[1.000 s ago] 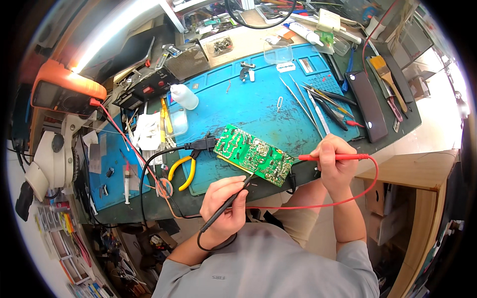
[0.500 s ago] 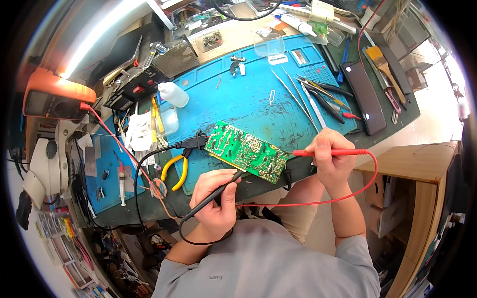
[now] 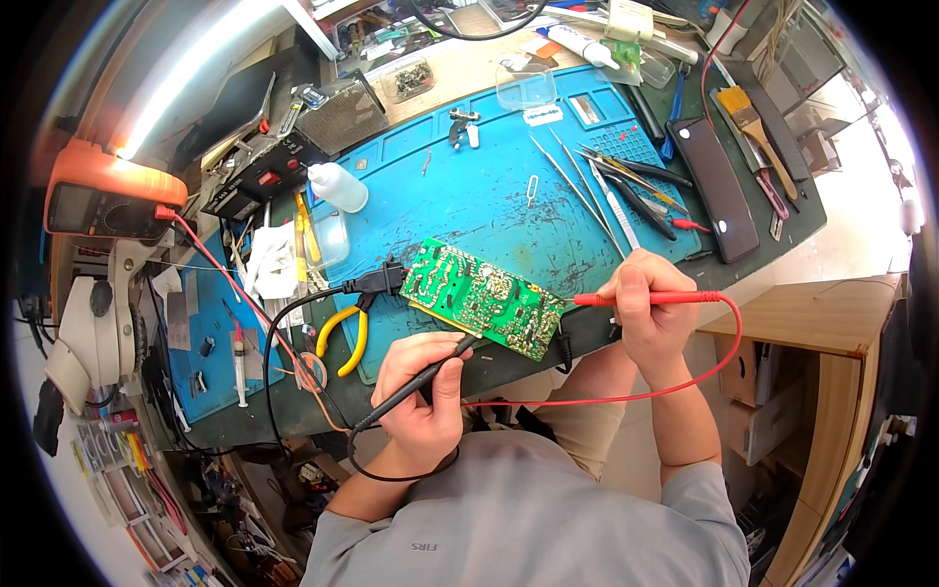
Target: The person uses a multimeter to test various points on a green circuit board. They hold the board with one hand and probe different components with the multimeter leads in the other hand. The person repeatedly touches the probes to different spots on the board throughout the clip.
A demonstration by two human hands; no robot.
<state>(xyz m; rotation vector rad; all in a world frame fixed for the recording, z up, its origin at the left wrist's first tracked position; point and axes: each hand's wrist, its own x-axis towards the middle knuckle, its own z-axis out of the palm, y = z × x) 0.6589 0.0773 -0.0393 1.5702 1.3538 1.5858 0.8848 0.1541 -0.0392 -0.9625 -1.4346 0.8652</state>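
We hold a black probe point(image 3: 423, 380) in our left hand point(image 3: 423, 391), fingers wrapped around its handle like a pen, its tip pointing up and to the right onto the near edge of the green circuit board point(image 3: 484, 298). Our right hand point(image 3: 648, 313) grips a red probe point(image 3: 636, 297) the same way, held level, its thin tip reaching left to the right end of the board. Both hands are closed around their probes.

The board lies tilted on the near part of the blue work mat point(image 3: 469, 196), solder side up, between our two hands. A black plug point(image 3: 377, 284) is pushed in at its left end. A red lead point(image 3: 685, 377) loops from the red probe down toward our lap, and a black lead point(image 3: 293, 372) curls away from the black probe to the left.

Just left of the board, yellow-handled pliers point(image 3: 342, 338) lie on the edge of the mat. A small white bottle point(image 3: 335, 186) stands farther back on the mat. Tweezers point(image 3: 577, 186) and other slim tools lie well apart on the right side of the mat. An orange meter point(image 3: 108, 201) sits at the far left, and a flat brush point(image 3: 748, 122) lies at the far right.
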